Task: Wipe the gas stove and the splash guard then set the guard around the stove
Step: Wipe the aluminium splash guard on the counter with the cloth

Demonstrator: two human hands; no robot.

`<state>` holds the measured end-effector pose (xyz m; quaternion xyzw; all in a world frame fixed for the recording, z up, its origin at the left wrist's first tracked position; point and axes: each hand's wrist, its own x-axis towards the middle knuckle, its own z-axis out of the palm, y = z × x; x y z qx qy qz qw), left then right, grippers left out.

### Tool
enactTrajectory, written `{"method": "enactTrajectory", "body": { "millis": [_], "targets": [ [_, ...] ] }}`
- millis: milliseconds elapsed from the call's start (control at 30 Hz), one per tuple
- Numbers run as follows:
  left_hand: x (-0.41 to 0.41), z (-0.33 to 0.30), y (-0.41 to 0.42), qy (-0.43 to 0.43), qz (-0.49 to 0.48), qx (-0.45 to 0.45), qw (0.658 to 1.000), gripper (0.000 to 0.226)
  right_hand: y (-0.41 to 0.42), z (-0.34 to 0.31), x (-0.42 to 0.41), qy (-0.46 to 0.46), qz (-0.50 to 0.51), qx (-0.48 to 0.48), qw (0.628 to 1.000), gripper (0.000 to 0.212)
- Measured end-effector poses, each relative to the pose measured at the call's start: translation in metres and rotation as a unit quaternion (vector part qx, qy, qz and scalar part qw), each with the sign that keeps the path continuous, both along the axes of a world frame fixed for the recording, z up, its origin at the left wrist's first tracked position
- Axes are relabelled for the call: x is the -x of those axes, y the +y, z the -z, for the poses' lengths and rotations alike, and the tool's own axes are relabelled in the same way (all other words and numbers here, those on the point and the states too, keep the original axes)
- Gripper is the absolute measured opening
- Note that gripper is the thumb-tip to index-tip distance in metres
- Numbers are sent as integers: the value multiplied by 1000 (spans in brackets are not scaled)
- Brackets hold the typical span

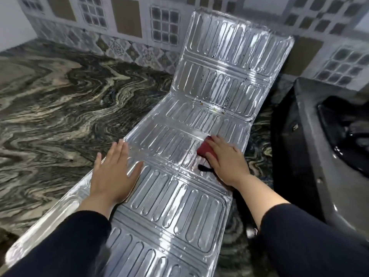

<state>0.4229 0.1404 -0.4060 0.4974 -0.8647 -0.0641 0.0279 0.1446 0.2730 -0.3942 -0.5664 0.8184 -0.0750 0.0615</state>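
The silver embossed splash guard lies unfolded along the marbled counter, with its far panel tilted up against the tiled wall. My left hand rests flat with straight fingers on the guard's left edge. My right hand presses a dark red cloth onto the guard's right side; a black strap or loop pokes out beneath the hand. The black gas stove stands to the right of the guard, partly cut off by the frame edge.
A dark swirled marble counter stretches to the left and behind. A patterned tiled wall rises at the back.
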Motion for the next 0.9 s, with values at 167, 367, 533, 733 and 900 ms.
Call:
{"method": "enactTrajectory", "body": {
  "millis": [167,367,533,733,900],
  "targets": [
    [-1,3,-1,4,-6,3,1000,83,-44,-3,58,16,128,-3,992,54],
    [2,-1,-5,14,-15,-4,1000,73,-54,-5,56,11,166,-18,986,55],
    [12,-29,-28,64,-88,-15,994,59,-32,-7,7,-9,138,-23,990,55],
    [82,-36,-12,19,-6,-19,1000,50,-3,-7,-61,-33,108,1,994,55],
    [120,-25,0,15,20,-38,999,60,14,1,-104,-10,87,4,996,60]
  ]
}}
